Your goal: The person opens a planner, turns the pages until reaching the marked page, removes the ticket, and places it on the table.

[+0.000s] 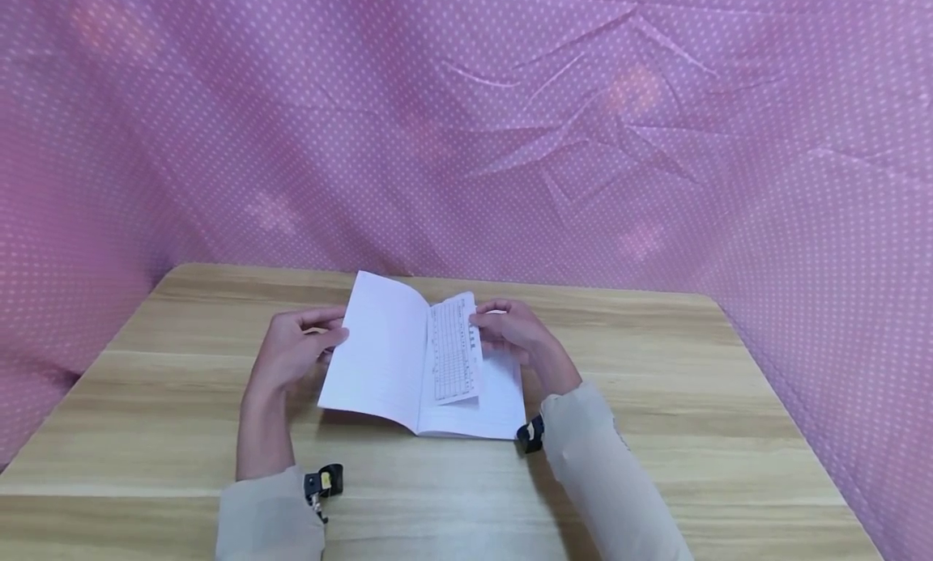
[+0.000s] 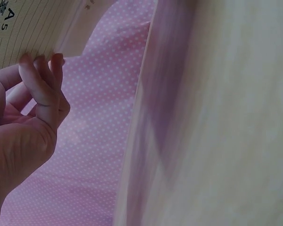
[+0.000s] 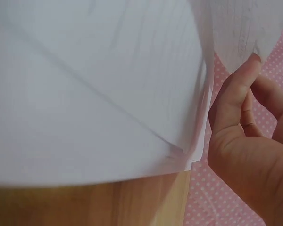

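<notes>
An open notebook (image 1: 379, 342) with white pages lies in the middle of the table, its left half raised off the wood. My left hand (image 1: 287, 350) grips that half by its outer edge, thumb on the page side and fingers behind. The left wrist view shows the outer side of the notebook (image 2: 37, 33), with lines and "A5" printed on it. Over the right page, a slip of paper (image 1: 453, 350) printed with a table stands tilted near the fold. My right hand (image 1: 521, 330) pinches the slip's upper right edge between thumb and fingers.
The wooden table (image 1: 656, 415) has rounded far corners. Pink polka-dot cloth (image 1: 466, 140) hangs behind it and along both sides. A black strap device (image 1: 324, 482) sits at the left cuff, another (image 1: 530, 434) at the right cuff, close to the notebook's lower right corner.
</notes>
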{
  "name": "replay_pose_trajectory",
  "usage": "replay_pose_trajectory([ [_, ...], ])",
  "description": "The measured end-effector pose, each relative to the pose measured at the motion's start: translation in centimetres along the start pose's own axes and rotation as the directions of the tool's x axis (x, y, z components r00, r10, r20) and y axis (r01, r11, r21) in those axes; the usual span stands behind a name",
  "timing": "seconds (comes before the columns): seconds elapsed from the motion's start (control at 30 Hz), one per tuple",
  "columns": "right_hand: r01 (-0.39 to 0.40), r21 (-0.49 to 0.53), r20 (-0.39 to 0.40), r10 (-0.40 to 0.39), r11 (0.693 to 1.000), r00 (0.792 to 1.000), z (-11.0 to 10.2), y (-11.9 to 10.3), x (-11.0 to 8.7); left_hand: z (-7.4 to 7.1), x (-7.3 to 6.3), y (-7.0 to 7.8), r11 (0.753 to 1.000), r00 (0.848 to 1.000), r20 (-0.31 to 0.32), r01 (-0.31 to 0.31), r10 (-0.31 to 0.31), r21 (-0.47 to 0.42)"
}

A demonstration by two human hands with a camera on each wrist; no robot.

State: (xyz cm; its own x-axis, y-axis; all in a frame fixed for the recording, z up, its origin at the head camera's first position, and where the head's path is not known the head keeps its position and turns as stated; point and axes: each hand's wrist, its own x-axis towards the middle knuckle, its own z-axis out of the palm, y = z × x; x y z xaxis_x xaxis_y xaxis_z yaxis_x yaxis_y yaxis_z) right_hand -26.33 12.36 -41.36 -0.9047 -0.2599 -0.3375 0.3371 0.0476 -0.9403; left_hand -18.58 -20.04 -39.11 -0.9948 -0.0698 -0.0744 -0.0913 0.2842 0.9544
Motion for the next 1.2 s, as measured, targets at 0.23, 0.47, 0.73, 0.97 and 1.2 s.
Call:
replay_pose_trajectory([
  [0.23, 0.013, -0.009, 0.002, -0.013, 1.000, 1.000, 0.1, 0.1, 0.1, 0.2, 0.2, 0.2, 0.999, 0.999, -0.006, 0.041, -0.042, -0.016],
  [0.47, 0.018, 0.018, 0.001, -0.018, 1.000, 1.000, -0.1, -0.5, -0.3, 0.3, 0.1, 0.4, 1.000, 1.000, 0.014, 0.023, -0.023, -0.016],
  [0.73, 0.046, 0.042, -0.011, -0.045, 0.998, 0.999, -1.0, -0.9, -1.2, 0.8, 0.0, 1.5, 0.999, 0.998, 0.052, -0.016, 0.018, -0.048],
  [0.97, 0.059, 0.016, -0.020, -0.058, 0.998, 0.998, -1.9, -0.9, -1.7, 1.4, 0.2, 2.2, 0.999, 0.998, 0.050, -0.026, 0.028, -0.032],
  [1.2, 0.084, 0.016, -0.014, -0.083, 0.996, 0.996, -2.6, -1.3, -2.1, 1.8, 0.2, 2.5, 0.991, 0.998, 0.048, -0.024, 0.031, -0.134],
])
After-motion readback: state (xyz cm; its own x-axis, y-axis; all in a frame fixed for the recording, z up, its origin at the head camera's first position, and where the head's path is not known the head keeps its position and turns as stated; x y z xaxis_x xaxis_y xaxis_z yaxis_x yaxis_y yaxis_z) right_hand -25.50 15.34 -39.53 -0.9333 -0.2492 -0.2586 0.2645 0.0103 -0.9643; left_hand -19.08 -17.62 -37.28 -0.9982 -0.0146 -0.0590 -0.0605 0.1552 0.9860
